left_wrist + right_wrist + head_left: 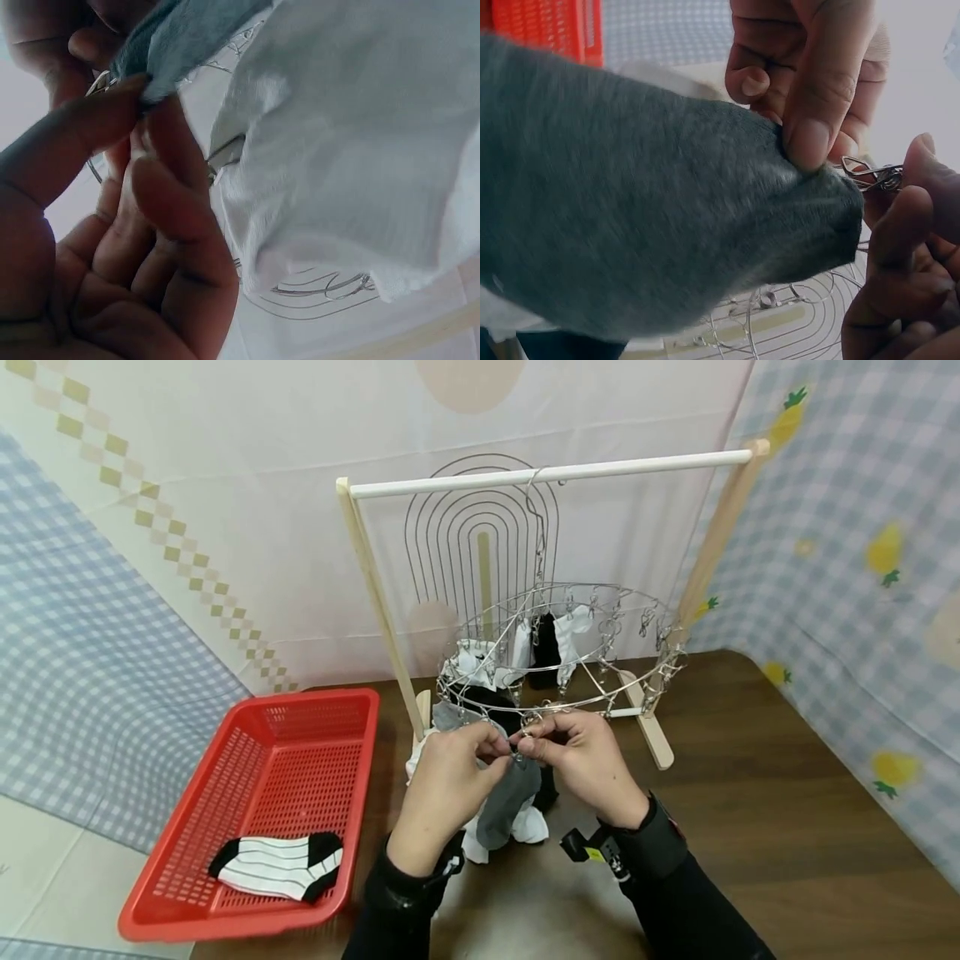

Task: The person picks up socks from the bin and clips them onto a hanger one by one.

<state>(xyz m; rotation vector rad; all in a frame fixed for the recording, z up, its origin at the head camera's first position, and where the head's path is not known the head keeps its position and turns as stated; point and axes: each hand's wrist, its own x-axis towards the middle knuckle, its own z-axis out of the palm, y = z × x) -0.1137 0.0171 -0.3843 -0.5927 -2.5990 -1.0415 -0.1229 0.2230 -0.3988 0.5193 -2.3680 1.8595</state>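
A grey sock (504, 806) hangs below the front of a round wire drying hanger (540, 531). My left hand (450, 772) pinches the sock's edge between thumb and fingers; in the right wrist view the grey cloth (630, 210) fills much of the frame. My right hand (588, 760) pinches a small metal clip (887, 178), whose wire jaws are at the edge of the sock. Whether the clip bites the cloth, I cannot tell. Close to my left hand in the left wrist view, a white sock (360, 157) hangs from another clip (227, 151).
The hanger hooks on a white bar (450, 482) of a wooden stand (375, 585). Black and white socks (573, 631) hang around its ring. Left of the stand, a red basket (369, 752) holds a white sock with black stripes (273, 864). Bare tabletop (750, 810) lies to the right.
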